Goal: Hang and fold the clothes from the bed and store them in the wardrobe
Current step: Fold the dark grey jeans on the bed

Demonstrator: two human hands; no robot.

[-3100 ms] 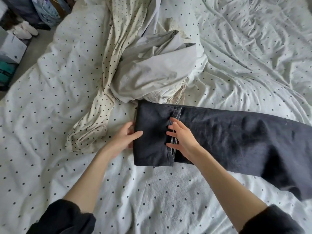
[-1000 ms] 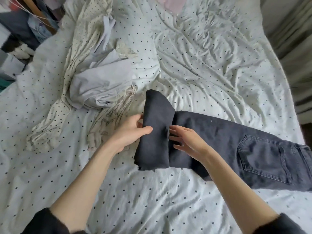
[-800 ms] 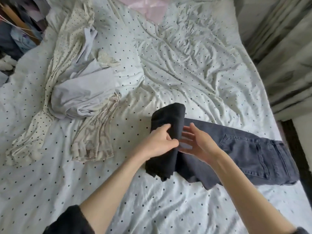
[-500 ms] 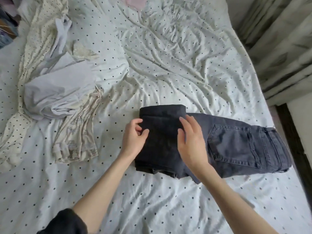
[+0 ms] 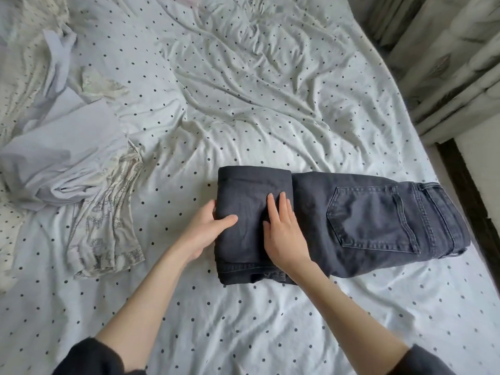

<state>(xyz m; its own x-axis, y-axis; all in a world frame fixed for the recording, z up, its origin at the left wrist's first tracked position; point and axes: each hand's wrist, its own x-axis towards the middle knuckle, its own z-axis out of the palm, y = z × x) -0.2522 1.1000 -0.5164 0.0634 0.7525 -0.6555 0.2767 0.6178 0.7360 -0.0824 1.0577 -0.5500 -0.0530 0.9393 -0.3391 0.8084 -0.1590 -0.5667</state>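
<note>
— Position of the jeans [image 5: 359,220]?

— Dark grey pair, lying across the bed [image 5: 243,109] on its dotted white sheet, toward the bed's right edge. The leg end is folded over into a thick stack at the left; the seat section, back pocket facing up, extends to the right and is not yet folded.

— State of the left hand [image 5: 207,230]?

— It grips the left edge of the folded stack: thumb on top of the denim, fingers curled round the side of the stack. The fingertips are hidden under the fabric.

— And the right hand [image 5: 282,230]?

— Flat on top of the stack, fingers straight and close together, pressing down near the stack's right edge. It holds nothing.

— Other garments present?

— Three, all at the left of the bed, well apart from the jeans: a crumpled pale lilac garment [image 5: 62,152], a cream garment with a line-drawn print [image 5: 111,226] partly beneath it, and a cream dotted garment [image 5: 24,60] running along the far left. A curtain [image 5: 449,63] hangs just beside the bed's right edge.

— Sleeves?

— Dark, pushed up both forearms.
</note>
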